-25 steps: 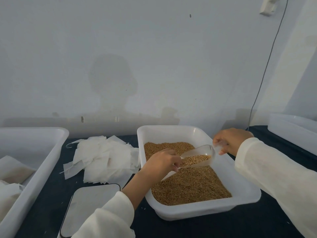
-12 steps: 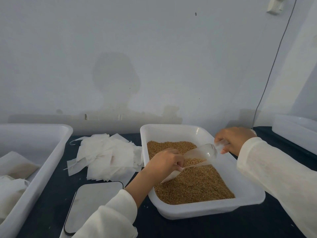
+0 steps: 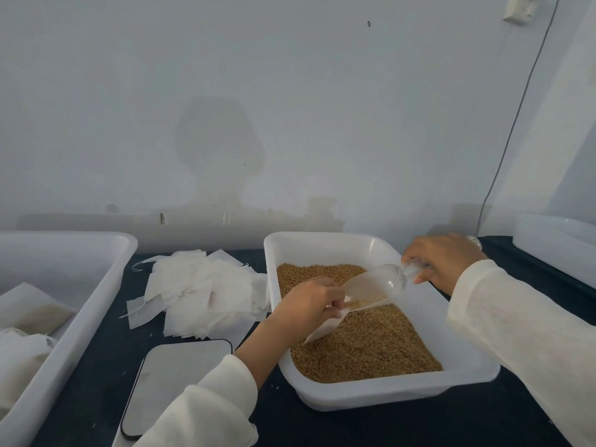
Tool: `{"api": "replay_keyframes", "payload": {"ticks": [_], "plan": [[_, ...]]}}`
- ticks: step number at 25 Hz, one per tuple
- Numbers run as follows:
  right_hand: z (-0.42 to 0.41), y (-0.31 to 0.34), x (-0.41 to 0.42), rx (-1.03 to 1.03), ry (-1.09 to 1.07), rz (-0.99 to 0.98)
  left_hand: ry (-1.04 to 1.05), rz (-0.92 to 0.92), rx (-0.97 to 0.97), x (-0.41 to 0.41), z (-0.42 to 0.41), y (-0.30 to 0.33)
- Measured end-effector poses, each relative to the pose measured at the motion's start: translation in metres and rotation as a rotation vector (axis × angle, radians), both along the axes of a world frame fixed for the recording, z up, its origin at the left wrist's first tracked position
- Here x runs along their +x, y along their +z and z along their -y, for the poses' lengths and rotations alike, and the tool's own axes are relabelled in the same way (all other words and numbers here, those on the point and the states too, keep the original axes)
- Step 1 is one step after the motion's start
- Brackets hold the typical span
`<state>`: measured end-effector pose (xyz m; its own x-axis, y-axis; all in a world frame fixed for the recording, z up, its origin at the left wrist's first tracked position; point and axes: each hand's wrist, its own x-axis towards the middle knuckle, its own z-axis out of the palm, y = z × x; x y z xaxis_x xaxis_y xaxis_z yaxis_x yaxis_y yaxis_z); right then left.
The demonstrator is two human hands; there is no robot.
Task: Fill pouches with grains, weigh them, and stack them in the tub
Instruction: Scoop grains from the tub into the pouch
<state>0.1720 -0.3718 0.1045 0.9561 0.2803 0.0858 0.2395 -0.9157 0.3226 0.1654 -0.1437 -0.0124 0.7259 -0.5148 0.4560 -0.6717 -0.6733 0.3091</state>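
Note:
A white tray (image 3: pixel 464 379) in the middle holds brown grains (image 3: pixel 371 343). Over the grains my left hand (image 3: pixel 306 300) pinches the mouth of a white pouch (image 3: pixel 322 330) whose bottom rests on them. My right hand (image 3: pixel 442 259) grips the handle of a clear plastic scoop (image 3: pixel 371 285). The scoop is tilted down with its lip at the pouch mouth, and a few grains lie at its lip. At the left edge stands a white tub (image 3: pixel 87 301) with filled pouches (image 3: pixel 29 317) inside. A flat scale (image 3: pixel 174 379) lies in front of the empty pouch pile (image 3: pixel 200 291).
The table has a dark top (image 3: pixel 387 427). Another white tub (image 3: pixel 554 243) stands at the far right. A cable (image 3: pixel 516 117) hangs down the wall behind the tray.
My right hand has tipped the scoop downward toward the pouch. Most of the grains have left the scoop. My left hand has stayed at the pouch mouth.

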Motion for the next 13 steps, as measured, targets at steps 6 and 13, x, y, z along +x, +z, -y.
{"api": "replay_keyframes", "payload": {"ticks": [6,13], "plan": [[0.010,-0.009,0.000,0.223,-0.181,-0.151,0.052,-0.008,-0.101,-0.001,-0.002,-0.001],[0.014,-0.041,-0.007,0.531,-0.241,-0.196,0.174,-0.165,-0.530,0.005,-0.007,0.002]]}}
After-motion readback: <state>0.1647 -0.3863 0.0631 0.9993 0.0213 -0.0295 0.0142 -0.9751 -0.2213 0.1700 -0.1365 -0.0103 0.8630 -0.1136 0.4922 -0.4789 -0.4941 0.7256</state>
